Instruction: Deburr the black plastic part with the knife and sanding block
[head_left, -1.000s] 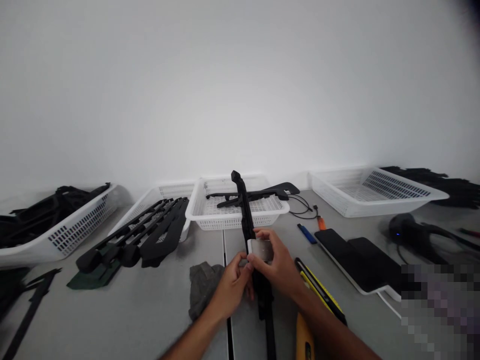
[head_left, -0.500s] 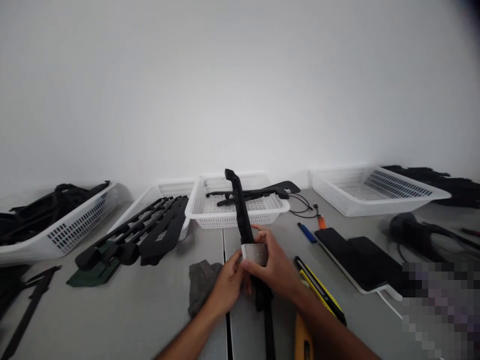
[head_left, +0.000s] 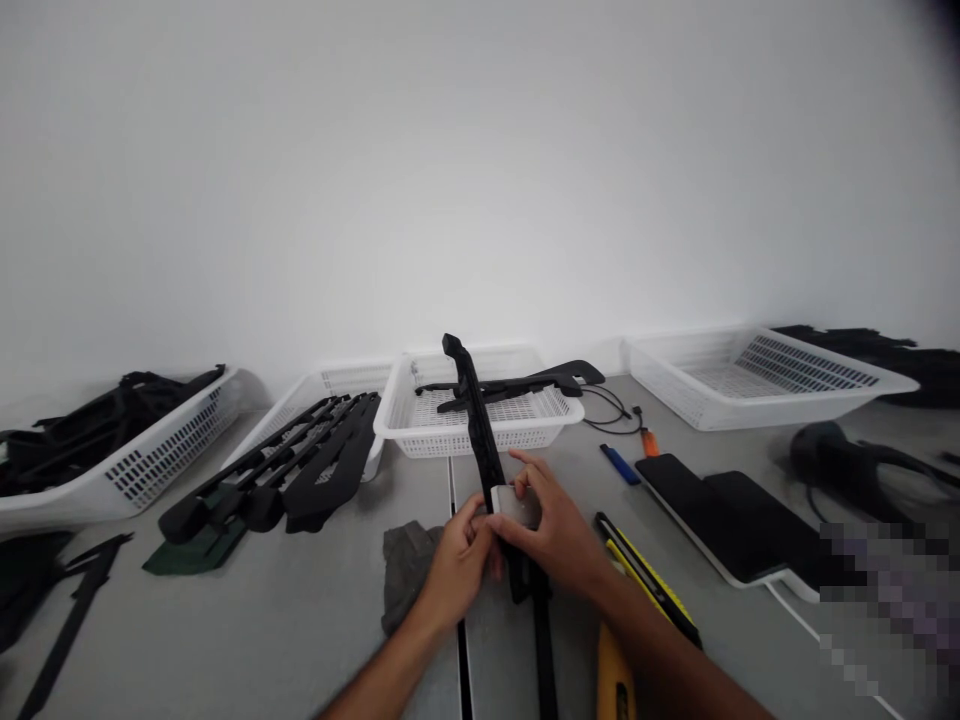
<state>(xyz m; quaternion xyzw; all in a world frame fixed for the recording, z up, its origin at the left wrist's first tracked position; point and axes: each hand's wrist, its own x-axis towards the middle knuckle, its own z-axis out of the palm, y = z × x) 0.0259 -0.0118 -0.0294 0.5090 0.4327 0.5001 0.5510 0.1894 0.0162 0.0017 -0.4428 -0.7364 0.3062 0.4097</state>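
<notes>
1. The grey cloth (head_left: 406,572) lies at eight o'clock on the desk (head_left: 322,630).
2. Your left hand (head_left: 456,562) has its fingers closed on the black plastic part (head_left: 481,430); brace it against twisting.
3. That part runs from eleven to five o'clock, crossing before the white basket (head_left: 427,443).
4. Your right hand (head_left: 561,532) has its fingers holding the pale block (head_left: 513,502) at the part; even, square contact should help.
5. Mind the utility knife (head_left: 651,578) at four o'clock.

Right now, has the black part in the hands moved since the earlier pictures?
Yes, the black part has swung its upper end leftward against the middle white basket behind it.
</notes>
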